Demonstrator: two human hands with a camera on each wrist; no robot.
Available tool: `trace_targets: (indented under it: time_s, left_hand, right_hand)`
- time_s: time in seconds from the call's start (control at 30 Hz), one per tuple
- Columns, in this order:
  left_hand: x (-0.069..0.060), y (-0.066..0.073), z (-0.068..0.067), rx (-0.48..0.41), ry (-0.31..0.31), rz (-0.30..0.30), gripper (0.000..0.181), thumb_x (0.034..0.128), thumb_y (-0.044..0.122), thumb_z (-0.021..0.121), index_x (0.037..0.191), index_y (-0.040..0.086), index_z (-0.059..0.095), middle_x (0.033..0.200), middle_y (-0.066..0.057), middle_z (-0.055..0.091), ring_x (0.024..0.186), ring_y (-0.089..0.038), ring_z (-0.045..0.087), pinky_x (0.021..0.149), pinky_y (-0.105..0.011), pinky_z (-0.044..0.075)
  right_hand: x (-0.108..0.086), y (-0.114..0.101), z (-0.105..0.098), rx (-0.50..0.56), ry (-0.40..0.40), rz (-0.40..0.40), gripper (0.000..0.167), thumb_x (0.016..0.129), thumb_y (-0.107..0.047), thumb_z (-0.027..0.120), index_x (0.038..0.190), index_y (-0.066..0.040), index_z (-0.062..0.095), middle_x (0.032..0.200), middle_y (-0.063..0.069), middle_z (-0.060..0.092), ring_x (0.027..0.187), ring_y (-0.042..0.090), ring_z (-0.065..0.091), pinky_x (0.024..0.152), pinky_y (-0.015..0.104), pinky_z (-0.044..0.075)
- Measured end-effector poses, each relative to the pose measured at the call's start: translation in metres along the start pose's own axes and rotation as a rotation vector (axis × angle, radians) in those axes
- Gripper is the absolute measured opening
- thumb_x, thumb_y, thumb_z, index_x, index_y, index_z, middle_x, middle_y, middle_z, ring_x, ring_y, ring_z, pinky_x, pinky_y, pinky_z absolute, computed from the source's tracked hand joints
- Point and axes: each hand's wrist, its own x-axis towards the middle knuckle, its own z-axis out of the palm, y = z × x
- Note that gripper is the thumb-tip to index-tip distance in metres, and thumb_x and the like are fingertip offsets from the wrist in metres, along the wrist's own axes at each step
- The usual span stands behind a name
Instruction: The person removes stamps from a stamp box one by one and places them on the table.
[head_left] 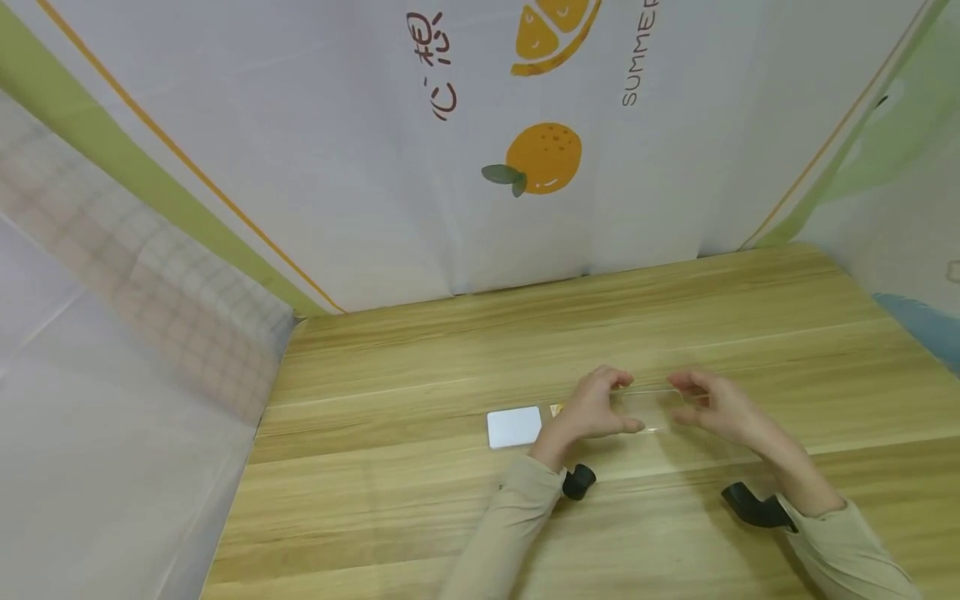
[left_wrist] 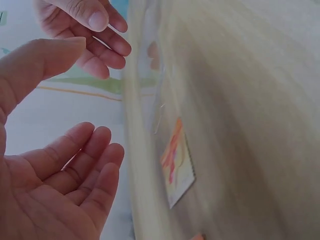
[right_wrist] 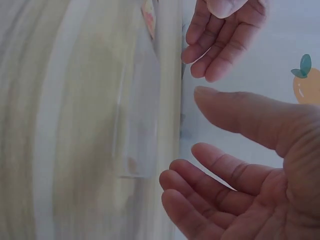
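A clear, see-through flat rectangular piece (head_left: 651, 410) lies on the wooden table between the two hands; the right wrist view shows the same clear piece (right_wrist: 142, 115) flat on the wood. My left hand (head_left: 596, 406) hovers at its left end, thumb and fingers spread apart. At the other end my right hand (head_left: 716, 407) is spread likewise. Both wrist views show the palms with nothing in them. Below the left hand lies a small card with an orange and pink picture (left_wrist: 177, 167), mostly hidden in the head view. A white rounded rectangle (head_left: 514, 427) sits left of that hand.
The wooden table (head_left: 390, 492) meets a white printed cloth (head_left: 360, 192) at the back, and more cloth hangs at the left and right. A black fitting (head_left: 579, 482) sits at the left sleeve, another black fitting (head_left: 753, 507) at the right.
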Motion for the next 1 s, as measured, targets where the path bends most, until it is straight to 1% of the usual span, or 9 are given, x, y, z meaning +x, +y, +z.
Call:
trace_targets:
  time_s: [0.27, 0.4, 0.47, 0.57, 0.7, 0.8, 0.9, 1.0]
  left_hand:
    - [0.005, 0.0, 0.007, 0.099, -0.002, -0.03, 0.062, 0.0717, 0.022, 0.08, 0.125, 0.003, 0.055, 0.12, -0.004, 0.056, 0.111, -0.013, 0.05, 0.094, -0.014, 0.037]
    - [0.007, 0.001, 0.009, 0.163, -0.004, -0.032, 0.064, 0.071, 0.025, 0.081, 0.126, 0.004, 0.055, 0.121, -0.004, 0.056, 0.112, -0.013, 0.05, 0.094, -0.013, 0.037]
    - [0.009, 0.002, 0.01, 0.215, -0.01, -0.036, 0.066, 0.0702, 0.027, 0.081, 0.127, 0.005, 0.055, 0.121, -0.003, 0.055, 0.111, -0.013, 0.049, 0.093, -0.013, 0.038]
    - [0.01, 0.004, 0.011, 0.328, -0.019, -0.047, 0.069, 0.0692, 0.032, 0.081, 0.127, 0.007, 0.055, 0.122, -0.001, 0.055, 0.111, -0.012, 0.048, 0.093, -0.013, 0.038]
    - [0.011, 0.008, 0.013, 0.444, -0.035, -0.071, 0.071, 0.0691, 0.038, 0.081, 0.128, 0.009, 0.055, 0.122, 0.001, 0.054, 0.112, -0.012, 0.047, 0.093, -0.016, 0.039]
    - [0.012, 0.009, 0.015, 0.504, -0.042, -0.078, 0.071, 0.0691, 0.04, 0.081, 0.128, 0.01, 0.055, 0.119, 0.002, 0.055, 0.11, -0.012, 0.047, 0.091, -0.017, 0.04]
    - [0.013, 0.009, 0.017, 0.567, -0.038, -0.079, 0.07, 0.0685, 0.042, 0.08, 0.127, 0.012, 0.057, 0.118, 0.002, 0.055, 0.108, -0.012, 0.048, 0.091, -0.018, 0.041]
    - [0.013, 0.01, 0.019, 0.613, -0.032, -0.079, 0.067, 0.0679, 0.044, 0.08, 0.123, 0.013, 0.059, 0.118, 0.003, 0.055, 0.106, -0.012, 0.048, 0.091, -0.018, 0.04]
  right_hand:
    - [0.0, 0.008, 0.002, 0.006, -0.013, -0.049, 0.054, 0.077, -0.003, 0.073, 0.119, 0.018, 0.048, 0.117, 0.036, 0.051, 0.106, 0.05, 0.05, 0.088, 0.058, 0.045]
    - [-0.001, 0.01, 0.003, -0.004, -0.015, -0.061, 0.055, 0.076, -0.003, 0.074, 0.119, 0.019, 0.048, 0.118, 0.037, 0.051, 0.106, 0.051, 0.05, 0.087, 0.057, 0.046]
    - [-0.001, 0.011, 0.003, -0.016, -0.014, -0.066, 0.056, 0.075, -0.004, 0.075, 0.119, 0.019, 0.048, 0.117, 0.037, 0.051, 0.106, 0.051, 0.051, 0.085, 0.055, 0.048]
    - [-0.001, 0.011, 0.003, -0.035, -0.009, -0.07, 0.056, 0.074, -0.003, 0.076, 0.118, 0.018, 0.049, 0.116, 0.036, 0.052, 0.105, 0.049, 0.052, 0.081, 0.05, 0.051]
    - [0.0, 0.012, 0.004, -0.07, -0.01, -0.062, 0.057, 0.072, -0.002, 0.076, 0.118, 0.018, 0.05, 0.114, 0.035, 0.054, 0.104, 0.048, 0.053, 0.077, 0.046, 0.053]
    - [0.0, 0.013, 0.005, -0.104, -0.017, -0.05, 0.058, 0.071, -0.002, 0.077, 0.119, 0.018, 0.05, 0.113, 0.035, 0.054, 0.103, 0.049, 0.053, 0.077, 0.046, 0.052]
    - [0.001, 0.013, 0.006, -0.13, -0.019, -0.048, 0.06, 0.07, -0.002, 0.078, 0.118, 0.019, 0.05, 0.111, 0.034, 0.054, 0.102, 0.049, 0.053, 0.08, 0.049, 0.051]
    - [0.001, 0.013, 0.006, -0.15, -0.022, -0.058, 0.061, 0.068, -0.001, 0.079, 0.117, 0.019, 0.05, 0.109, 0.034, 0.054, 0.1, 0.049, 0.054, 0.083, 0.052, 0.049]
